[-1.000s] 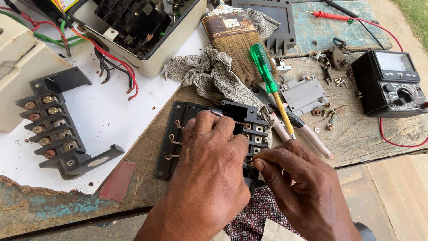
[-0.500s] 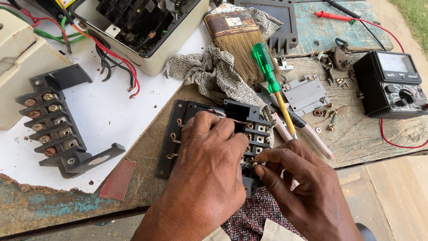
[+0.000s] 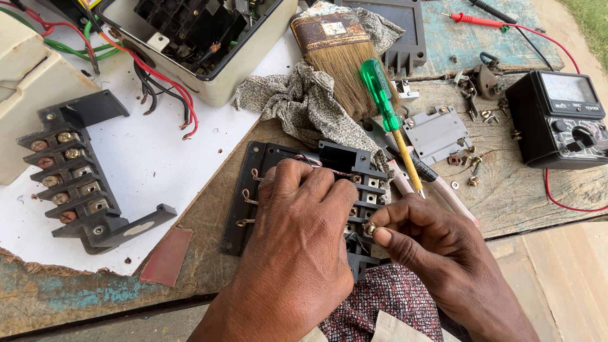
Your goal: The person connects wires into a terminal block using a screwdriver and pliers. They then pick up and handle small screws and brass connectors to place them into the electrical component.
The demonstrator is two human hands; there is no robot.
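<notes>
My left hand (image 3: 297, 234) lies flat, fingers curled down over the black terminal block (image 3: 345, 166) it presses onto the wooden bench (image 3: 519, 190), while my right hand (image 3: 437, 253) sits just beside it, thumb and forefinger pinched shut on a small brass screw (image 3: 371, 228) (it touches the block's near edge). Beyond my right knuckles lie a green-handled screwdriver (image 3: 383, 101) and a worn brush (image 3: 342, 57); a second terminal block (image 3: 76, 177) rests on white paper (image 3: 164, 152), well to the left of my left hand.

screwdriver (image 3: 387, 120) and rag (image 3: 304, 107) crowd terminal block (image 3: 342, 161)
</notes>
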